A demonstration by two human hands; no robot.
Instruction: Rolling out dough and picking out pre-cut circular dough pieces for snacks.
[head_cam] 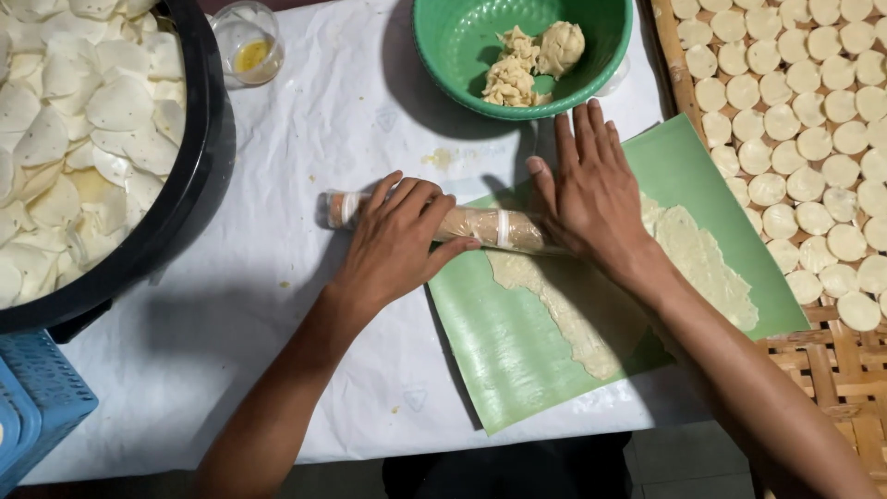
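Observation:
A plastic-wrapped rolling pin [480, 225] lies across the far edge of a green leaf sheet [517, 360]. My left hand [397, 242] rests flat on the pin's left part, fingers spread. Over the pin's right end lies my right hand [591, 189], palm down with fingers straight. Thin pale dough [573, 314] is spread flat on the leaf, in front of the pin and to its right.
A green bowl [453, 42] with dough lumps stands behind the hands. A black basin [199, 176] full of white discs is at the left. A woven bamboo tray [832, 360] with round discs lies at the right. A small glass cup [248, 42] and a blue crate [37, 397] are also there.

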